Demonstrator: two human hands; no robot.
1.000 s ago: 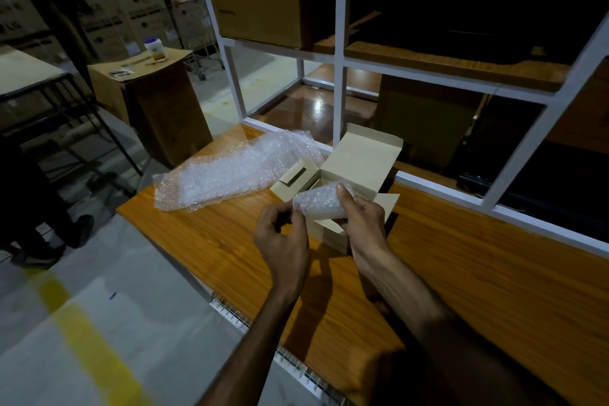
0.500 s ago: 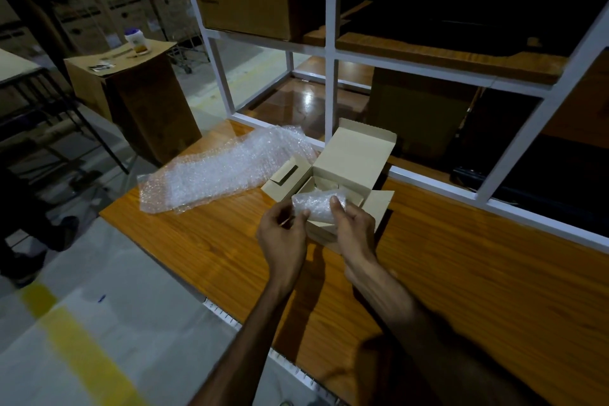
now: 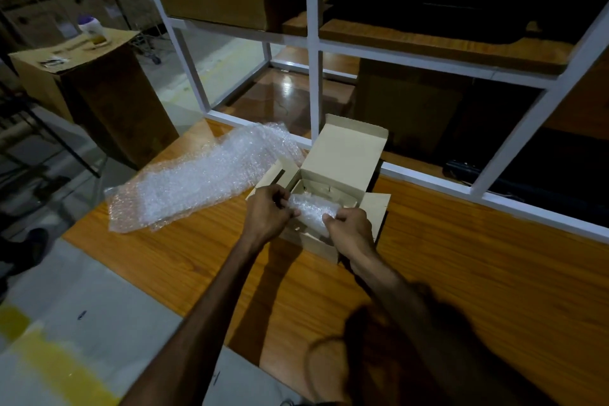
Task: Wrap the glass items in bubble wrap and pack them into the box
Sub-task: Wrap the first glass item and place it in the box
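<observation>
Near the middle of the frame both hands are on a small bundle wrapped in bubble wrap (image 3: 313,212), held right over the open mouth of a little cardboard box (image 3: 342,158). The left hand (image 3: 268,214) has its fingers curled around the bundle's left end, thumb and fingertips bunched on the plastic; the right hand (image 3: 351,231) pinches the right end between thumb and bent fingers. What is inside the wrap cannot be made out through the bubbles. The bundle lies roughly level, its lower part already dipping below the box's rim, though whether it touches the bottom is not visible. The box sits on an orange wooden tabletop (image 3: 461,273), its lid flap standing up at the back and side flaps splayed left and right. Just left of the box, touching its left flap, a loose sheet of bubble wrap (image 3: 197,178) sprawls across the table toward the left edge. Behind the table a white metal frame (image 3: 313,43) divides the upper part of the frame into panes, with wooden shelves and brown cartons beyond. In the upper left a tall carton (image 3: 99,92) stands on the floor with a small white jar with a purple lid (image 3: 89,25) on top.
</observation>
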